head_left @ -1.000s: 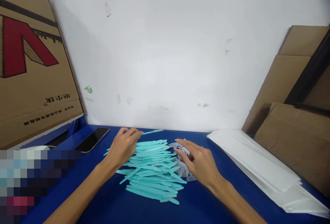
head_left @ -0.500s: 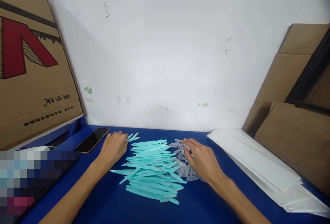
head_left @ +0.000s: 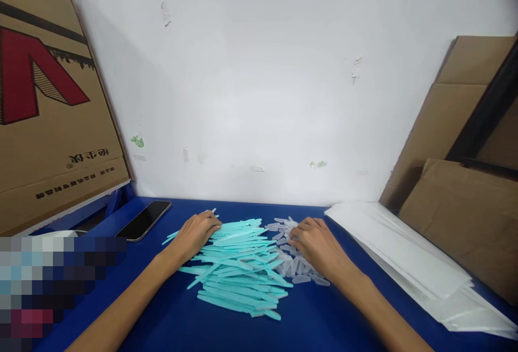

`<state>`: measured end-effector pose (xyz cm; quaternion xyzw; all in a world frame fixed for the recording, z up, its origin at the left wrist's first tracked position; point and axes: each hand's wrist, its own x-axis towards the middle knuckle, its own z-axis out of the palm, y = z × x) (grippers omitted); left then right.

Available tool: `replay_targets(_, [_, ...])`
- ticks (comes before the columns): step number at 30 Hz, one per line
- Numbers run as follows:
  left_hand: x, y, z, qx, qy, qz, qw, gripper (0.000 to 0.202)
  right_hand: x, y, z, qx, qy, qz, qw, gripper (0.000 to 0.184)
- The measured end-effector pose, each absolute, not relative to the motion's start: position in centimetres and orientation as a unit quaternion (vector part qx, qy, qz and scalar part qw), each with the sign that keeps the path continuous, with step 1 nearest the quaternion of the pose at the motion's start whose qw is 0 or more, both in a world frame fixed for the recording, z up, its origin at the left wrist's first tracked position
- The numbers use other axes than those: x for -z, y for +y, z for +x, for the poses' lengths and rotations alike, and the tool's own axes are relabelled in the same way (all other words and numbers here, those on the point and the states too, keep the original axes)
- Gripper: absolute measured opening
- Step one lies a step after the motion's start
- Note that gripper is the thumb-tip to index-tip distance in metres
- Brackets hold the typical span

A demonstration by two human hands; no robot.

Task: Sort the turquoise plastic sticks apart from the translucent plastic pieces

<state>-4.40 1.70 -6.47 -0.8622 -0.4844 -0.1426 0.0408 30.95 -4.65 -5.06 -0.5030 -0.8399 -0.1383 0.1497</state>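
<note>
A heap of flat teal plastic sticks (head_left: 243, 273) lies on the blue table (head_left: 315, 319) in front of me. Right of it is a smaller scatter of clear plastic caps (head_left: 299, 276). My left hand (head_left: 196, 233) rests on the heap's far left corner with its fingers curled down over a few teal sticks; stick ends poke out on both sides of it. My right hand (head_left: 318, 246) lies on the clear caps, fingers bent under and pinched together. What they pinch is hidden.
A dark phone (head_left: 143, 220) lies at the table's back left. A big cardboard box (head_left: 52, 120) leans on the left, and folded cardboard (head_left: 465, 217) stands at the right. A stack of white sheets (head_left: 404, 260) lies right of my hand. A white wall is close behind.
My left hand put down the stick it held raised, moved left, then came back onto the heap. My right hand slid away from me over the caps and curled its fingers shut.
</note>
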Motion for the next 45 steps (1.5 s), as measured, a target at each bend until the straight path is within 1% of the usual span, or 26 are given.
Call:
replay_targets(7, [6.20,1.71,-4.10,0.149,-0.485,-0.861,0.035,0.028,5.59,-4.48,30.69,0.154,-0.849,-0.483,0.148,0.008])
replay_targets(11, [6.12,1.74,-4.10,0.148,-0.493,-0.856,0.040,0.025,5.36,-4.47,30.71,0.157,-0.849,-0.476,0.164,0.011])
replay_targets(15, [6.26,1.91,-4.26,0.144,-0.495,-0.856,0.041,0.023,4.91,-4.54,30.69,0.149,-0.851,-0.470,0.179,0.010])
replay_targets(28, [6.83,2.03,-4.37,0.139,-0.487,-0.862,0.028,0.029,4.91,-4.80,30.20,0.135,-0.857,-0.452,0.207,0.015])
replay_targets(38, [6.71,1.62,-4.50,0.158,-0.482,-0.861,0.017,0.027,4.66,-5.15,30.19,0.142,-0.857,-0.440,0.226,0.015])
replay_targets(45, [6.75,1.78,-4.92,0.184,-0.467,-0.865,0.009,0.025,4.76,-5.05,30.24,0.148,-0.854,-0.440,0.235,0.011])
